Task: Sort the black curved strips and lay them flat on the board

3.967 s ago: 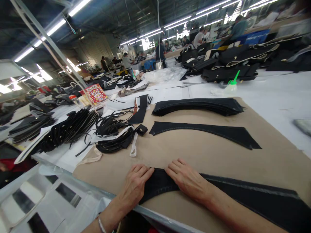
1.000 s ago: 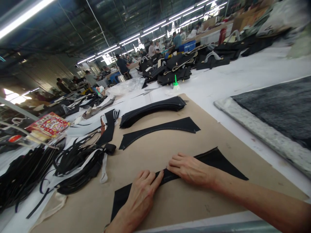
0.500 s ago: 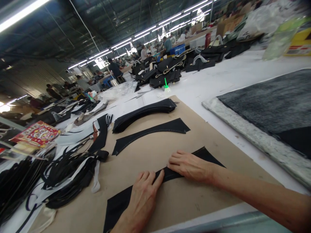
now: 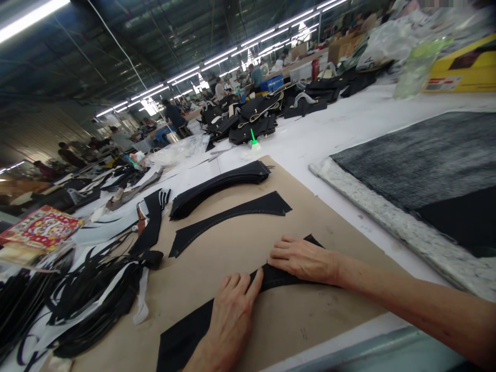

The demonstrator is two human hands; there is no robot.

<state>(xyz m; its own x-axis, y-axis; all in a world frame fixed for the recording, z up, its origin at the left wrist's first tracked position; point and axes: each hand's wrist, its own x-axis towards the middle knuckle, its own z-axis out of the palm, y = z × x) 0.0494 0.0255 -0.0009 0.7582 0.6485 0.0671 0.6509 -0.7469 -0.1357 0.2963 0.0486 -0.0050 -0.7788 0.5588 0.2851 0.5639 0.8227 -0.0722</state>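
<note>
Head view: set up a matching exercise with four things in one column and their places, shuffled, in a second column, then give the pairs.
Things
1. left hand
2. stack of curved black pieces
3. green-capped bottle
4. red patterned packet

Places
A. on the white table, just beyond the brown board
B. at the far left edge of the view
C. flat on the nearest black piece
D. at the far end of the brown board

Pairs: 1-C, 2-D, 3-A, 4-B
</note>
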